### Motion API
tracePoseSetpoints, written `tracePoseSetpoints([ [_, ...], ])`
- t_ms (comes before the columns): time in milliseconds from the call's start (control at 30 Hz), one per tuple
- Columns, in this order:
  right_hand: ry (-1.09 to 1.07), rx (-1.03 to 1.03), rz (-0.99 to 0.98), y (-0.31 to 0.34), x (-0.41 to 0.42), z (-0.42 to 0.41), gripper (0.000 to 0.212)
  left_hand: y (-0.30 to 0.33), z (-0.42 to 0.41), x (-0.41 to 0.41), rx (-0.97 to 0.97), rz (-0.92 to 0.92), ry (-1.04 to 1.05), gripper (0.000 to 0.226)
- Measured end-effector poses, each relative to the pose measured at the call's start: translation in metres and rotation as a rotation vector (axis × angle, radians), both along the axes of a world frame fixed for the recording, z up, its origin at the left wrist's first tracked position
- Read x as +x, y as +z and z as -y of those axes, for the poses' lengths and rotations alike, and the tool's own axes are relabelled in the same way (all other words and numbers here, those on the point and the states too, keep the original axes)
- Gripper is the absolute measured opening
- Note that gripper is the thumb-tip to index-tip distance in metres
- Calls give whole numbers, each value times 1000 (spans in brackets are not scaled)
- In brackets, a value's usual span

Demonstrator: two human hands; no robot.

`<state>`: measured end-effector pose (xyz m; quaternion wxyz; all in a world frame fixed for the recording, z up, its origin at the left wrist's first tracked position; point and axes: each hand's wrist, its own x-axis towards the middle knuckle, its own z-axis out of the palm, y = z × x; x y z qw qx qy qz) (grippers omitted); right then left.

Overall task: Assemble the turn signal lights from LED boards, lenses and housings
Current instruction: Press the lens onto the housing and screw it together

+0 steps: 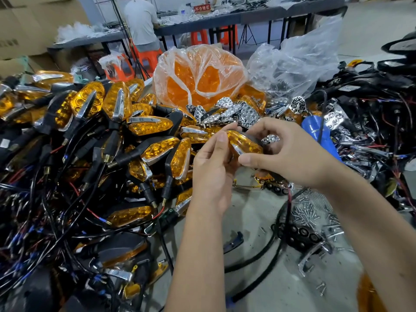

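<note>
A heap of finished turn signals (94, 136), amber lenses in black housings with chrome trim and trailing black, red and blue wires, fills the whole left side of the grey worktop (254, 212) and spreads up to the left hand. Behind the hands stands a clear plastic bag of amber lenses (198, 75), with a second, mostly see-through bag (297, 61) slumped to its right, and chrome reflector pieces (234, 113) scattered at their feet. A tangle of black wiring and chrome parts (369, 122) crowds the right edge. Near the right forearm lies a spill of small silver screws (310, 210), beside a black LED board (299, 235) with round openings. In the centre, the turn signal being assembled (244, 140) sits between both hands: the left hand (213, 174) cups it from below with its thumb pressed up against the amber lens, while the right hand (281, 149) pinches its near end, thumb on the chrome strip and fingers curled over the far side. At the far table a person in a white shirt (140, 21) sits on an orange stool, and a red sign (202, 7) there carries Chinese characters too small to read surely
</note>
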<state>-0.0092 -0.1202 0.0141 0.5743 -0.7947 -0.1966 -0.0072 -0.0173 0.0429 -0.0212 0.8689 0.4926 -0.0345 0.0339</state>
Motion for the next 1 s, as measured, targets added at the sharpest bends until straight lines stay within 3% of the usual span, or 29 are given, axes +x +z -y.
tracePoseSetpoints([
  [133, -74, -69, 109, 1, 3, 9, 30, 3, -3, -2, -43, 5, 1, 30],
  [333, -124, -137, 301, 3, 2, 9, 44, 1, -3, -1, -68, -8, 31, 31],
  [867, -226, -296, 509, -5, 5, 0, 41, 0, 6, 1, -169, -132, 106, 15],
  [1000, -237, -351, 476, -5, 8, 1, 35, 3, 11, 3, -135, -193, 164, 13],
])
